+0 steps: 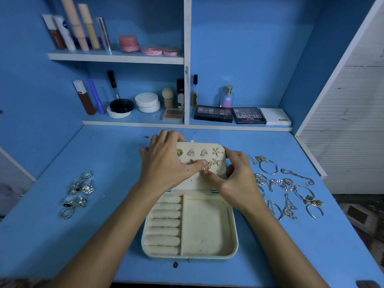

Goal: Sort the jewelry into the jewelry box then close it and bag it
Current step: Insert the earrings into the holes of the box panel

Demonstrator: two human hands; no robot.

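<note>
Nearest the lens, at six o'clock: jewelry box [209, 254], open, cream-lined, with ring rolls [164, 223] filling the nine o'clock half of the tray and a bare square compartment [205, 225] at three o'clock. Beyond the hinge, at twelve o'clock: lid panel [216, 177], laid back, dotted with peg holes, carrying earrings [204, 152] in two rows — a green stone, two triangles, two flower shapes. Left hand [168, 163] draped over the nine o'clock end of that panel, fingers curled round its far edge, thumb pressed flat on its face, so grasping and steadying the lid. Right hand [234, 175] at the three o'clock end, thumb and forefinger pinching a leaf-shaped earring [207, 166] just against the panel, right below the second row. Deciding relation, as judged: stud post facing into the panel, empty holes lying immediately at six o'clock of the pinched piece, right hand much the nearer, left serving only as brace. Whether post already seated in a hole: cannot tell, fingertips covering it. Well apart at nine o'clock on the blue desk [291, 246]: cluster of rings [78, 194], not yet sorted. At three o'clock: tangle of bracelets and chains [286, 188], likewise waiting. Sorting judged early, closing and bagging far off.
</note>
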